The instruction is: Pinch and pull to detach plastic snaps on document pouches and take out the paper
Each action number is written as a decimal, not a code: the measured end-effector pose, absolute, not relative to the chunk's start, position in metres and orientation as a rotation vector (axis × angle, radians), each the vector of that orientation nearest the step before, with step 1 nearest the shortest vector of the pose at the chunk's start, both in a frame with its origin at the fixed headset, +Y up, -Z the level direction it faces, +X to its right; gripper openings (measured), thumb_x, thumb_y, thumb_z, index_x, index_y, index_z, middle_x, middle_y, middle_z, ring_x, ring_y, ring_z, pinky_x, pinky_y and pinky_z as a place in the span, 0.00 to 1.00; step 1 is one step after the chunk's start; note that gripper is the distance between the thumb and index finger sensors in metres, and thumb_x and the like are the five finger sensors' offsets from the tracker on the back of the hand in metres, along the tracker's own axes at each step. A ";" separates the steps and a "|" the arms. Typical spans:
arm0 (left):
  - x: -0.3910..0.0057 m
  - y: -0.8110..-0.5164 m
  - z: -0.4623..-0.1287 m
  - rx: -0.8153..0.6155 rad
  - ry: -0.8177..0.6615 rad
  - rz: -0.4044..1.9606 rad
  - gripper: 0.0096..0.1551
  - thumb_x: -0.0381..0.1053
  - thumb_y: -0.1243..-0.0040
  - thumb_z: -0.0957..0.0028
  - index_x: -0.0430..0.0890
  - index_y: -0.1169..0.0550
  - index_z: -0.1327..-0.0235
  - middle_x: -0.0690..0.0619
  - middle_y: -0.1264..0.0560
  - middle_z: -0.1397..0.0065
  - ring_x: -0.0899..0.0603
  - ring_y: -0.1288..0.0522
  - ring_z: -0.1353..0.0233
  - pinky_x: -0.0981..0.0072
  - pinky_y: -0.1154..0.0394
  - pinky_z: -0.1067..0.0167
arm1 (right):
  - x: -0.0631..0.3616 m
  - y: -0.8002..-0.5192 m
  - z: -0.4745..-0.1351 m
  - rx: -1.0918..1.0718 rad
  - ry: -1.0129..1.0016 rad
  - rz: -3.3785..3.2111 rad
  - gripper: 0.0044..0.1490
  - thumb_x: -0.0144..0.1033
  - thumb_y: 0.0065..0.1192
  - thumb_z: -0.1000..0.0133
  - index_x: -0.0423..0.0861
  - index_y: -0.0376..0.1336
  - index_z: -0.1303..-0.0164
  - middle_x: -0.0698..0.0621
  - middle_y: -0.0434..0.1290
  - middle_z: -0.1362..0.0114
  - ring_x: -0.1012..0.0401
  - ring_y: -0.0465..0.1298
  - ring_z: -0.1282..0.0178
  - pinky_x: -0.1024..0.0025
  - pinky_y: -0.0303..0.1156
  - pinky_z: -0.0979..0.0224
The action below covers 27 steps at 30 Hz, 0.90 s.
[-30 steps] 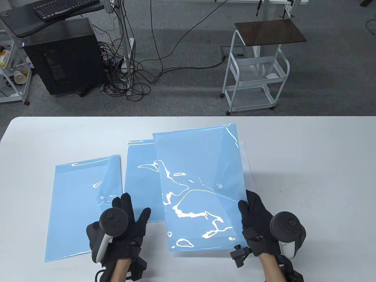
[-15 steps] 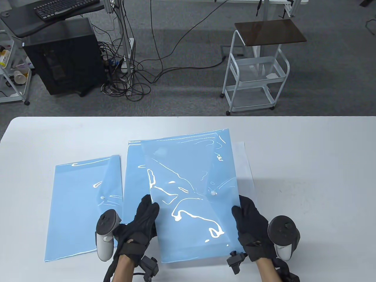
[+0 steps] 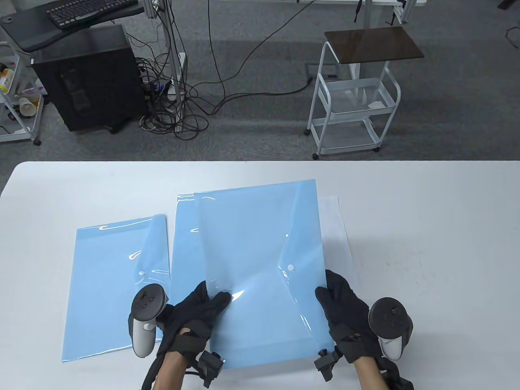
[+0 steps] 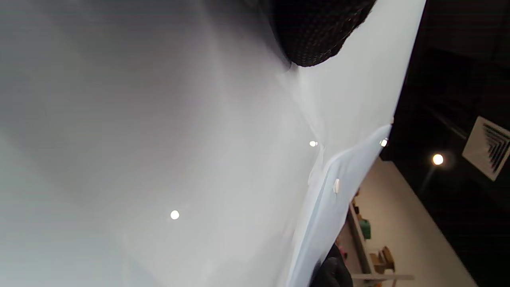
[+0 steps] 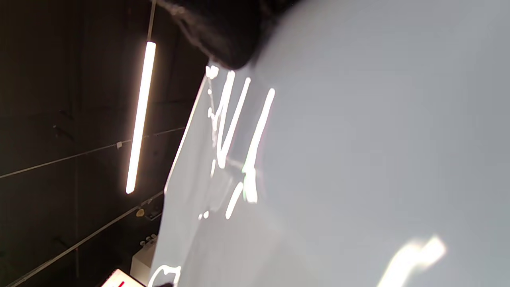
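A light blue document pouch is held off the table, its flap closed by a white snap. My left hand pinches its lower left edge, thumb on top. At the lower right edge my right hand grips it just below the snap. In the left wrist view the pouch fills the frame, with the snap at its flap and a fingertip pressed on it. The right wrist view shows only the glossy pouch under a dark finger.
A second blue pouch lies under the held one. A third pouch, with its own snap, lies at the left. A white paper sheet pokes out on the right. The white table ends close behind the pouches.
My left hand left the table and took the pouch's left edge. The pouch shifted left and toward me and now lies flatter, with less glare. The right hand kept its hold.
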<state>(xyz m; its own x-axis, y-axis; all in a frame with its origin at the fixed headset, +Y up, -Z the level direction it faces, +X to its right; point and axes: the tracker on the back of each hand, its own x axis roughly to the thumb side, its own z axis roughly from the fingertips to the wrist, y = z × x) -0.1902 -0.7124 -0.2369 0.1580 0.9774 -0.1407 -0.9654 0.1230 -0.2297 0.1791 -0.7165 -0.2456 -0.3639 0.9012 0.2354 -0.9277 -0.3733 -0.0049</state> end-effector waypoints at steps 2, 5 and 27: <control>-0.194 -0.709 -0.235 -0.298 -0.020 1.378 0.23 0.49 0.40 0.37 0.48 0.29 0.30 0.53 0.18 0.38 0.49 0.11 0.53 0.64 0.14 0.58 | 0.183 -0.717 -0.247 0.210 -0.178 1.970 0.39 0.44 0.60 0.36 0.34 0.57 0.21 0.35 0.78 0.33 0.44 0.85 0.51 0.39 0.79 0.51; -0.202 -0.710 -0.230 -0.322 0.025 1.329 0.23 0.48 0.41 0.37 0.47 0.29 0.30 0.52 0.17 0.38 0.49 0.11 0.54 0.64 0.14 0.59 | 0.187 -0.716 -0.247 0.197 -0.208 2.035 0.43 0.49 0.59 0.36 0.34 0.55 0.19 0.32 0.75 0.28 0.37 0.82 0.43 0.34 0.77 0.48; -0.217 -0.765 -0.228 -0.561 0.247 1.204 0.25 0.46 0.43 0.36 0.40 0.30 0.29 0.47 0.18 0.38 0.45 0.11 0.53 0.59 0.15 0.57 | 0.173 -0.717 -0.237 0.301 -0.207 2.289 0.52 0.57 0.57 0.36 0.32 0.52 0.15 0.22 0.59 0.16 0.22 0.63 0.25 0.20 0.64 0.38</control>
<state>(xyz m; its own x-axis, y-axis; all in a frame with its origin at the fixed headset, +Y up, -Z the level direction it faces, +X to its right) -0.2168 -0.7654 -0.2279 0.3532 0.8103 -0.4676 -0.9289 0.2443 -0.2783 0.1729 -0.7172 -0.2366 -0.6512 0.7051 0.2808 -0.7440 -0.6660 -0.0532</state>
